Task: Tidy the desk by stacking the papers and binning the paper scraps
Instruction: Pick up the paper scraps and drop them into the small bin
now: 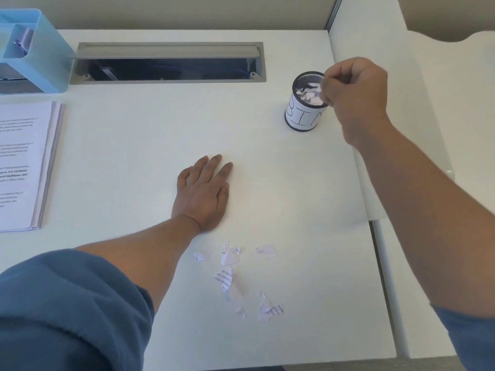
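Loose paper scraps (235,274) lie on the desk (150,140) nearest the person; beyond them the left hand (203,194) rests flat, fingers straight. Stacked papers (25,164) sit far left. Farthest, right hand (353,97) hangs over the bin (304,113), fingertips pinched, apparently on a scrap.

Worktop (150,124) centre bare. Paper stack (24,164) blocks left edge; bin (305,113) near right edge. Scraps (235,274) litter near edge.
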The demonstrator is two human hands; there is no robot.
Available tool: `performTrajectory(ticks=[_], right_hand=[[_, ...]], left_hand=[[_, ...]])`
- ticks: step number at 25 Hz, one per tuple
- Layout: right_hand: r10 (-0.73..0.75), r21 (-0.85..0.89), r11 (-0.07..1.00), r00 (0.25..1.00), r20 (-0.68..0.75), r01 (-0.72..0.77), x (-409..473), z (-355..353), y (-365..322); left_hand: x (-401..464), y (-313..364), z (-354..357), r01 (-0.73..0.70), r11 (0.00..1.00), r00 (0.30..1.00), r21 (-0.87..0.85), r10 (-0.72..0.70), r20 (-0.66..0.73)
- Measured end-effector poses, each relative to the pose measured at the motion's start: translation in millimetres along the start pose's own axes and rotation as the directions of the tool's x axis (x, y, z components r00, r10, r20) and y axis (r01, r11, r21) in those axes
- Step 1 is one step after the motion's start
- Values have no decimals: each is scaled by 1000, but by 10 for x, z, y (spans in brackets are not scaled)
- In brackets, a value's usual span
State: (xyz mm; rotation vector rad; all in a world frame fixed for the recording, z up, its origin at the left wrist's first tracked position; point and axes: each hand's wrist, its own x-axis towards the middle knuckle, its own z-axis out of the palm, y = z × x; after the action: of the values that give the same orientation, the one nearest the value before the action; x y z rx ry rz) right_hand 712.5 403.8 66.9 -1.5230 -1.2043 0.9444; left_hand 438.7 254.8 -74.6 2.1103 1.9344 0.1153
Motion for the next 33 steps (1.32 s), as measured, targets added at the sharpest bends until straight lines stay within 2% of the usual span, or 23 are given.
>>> performTrajectory(ticks=[6,9,15,17,19,21,23,26,28,33], right_hand=[[36,-284,959,997,68,-16,437,-35,140],[12,-267,964,996,87,12,461,-43,156],[-132,-195,971,991,33,136,105,-76,250],[-125,-178,975,990,65,134,-153,-63,364],[-55,-213,973,983,175,92,-492,-36,512],[67,-242,970,935,347,20,-895,-18,669],[135,-312,950,852,506,34,-1299,-10,797],[207,-447,874,685,698,191,-1756,-2,944],[258,-518,796,598,759,314,-1925,-10,1021],[198,-492,756,567,800,431,-2055,10,1083]], left_hand=[[5,2,-4,2,1000,1000,8,-2,-5],[-1,2,-4,1,1000,1000,9,-1,-11],[3,3,-6,-2,1000,1000,18,2,-4],[2,7,-3,-2,1000,1000,18,2,-8],[2,8,-3,-2,1000,1000,16,3,-13],[2,8,-4,-2,1000,1000,16,2,-14],[3,11,-7,1,1000,1000,15,-1,-13],[2,9,-11,1,1000,1000,6,-1,-12],[0,8,-13,4,1000,1000,4,-4,-5],[4,2,-5,7,1000,1000,5,-7,3]])
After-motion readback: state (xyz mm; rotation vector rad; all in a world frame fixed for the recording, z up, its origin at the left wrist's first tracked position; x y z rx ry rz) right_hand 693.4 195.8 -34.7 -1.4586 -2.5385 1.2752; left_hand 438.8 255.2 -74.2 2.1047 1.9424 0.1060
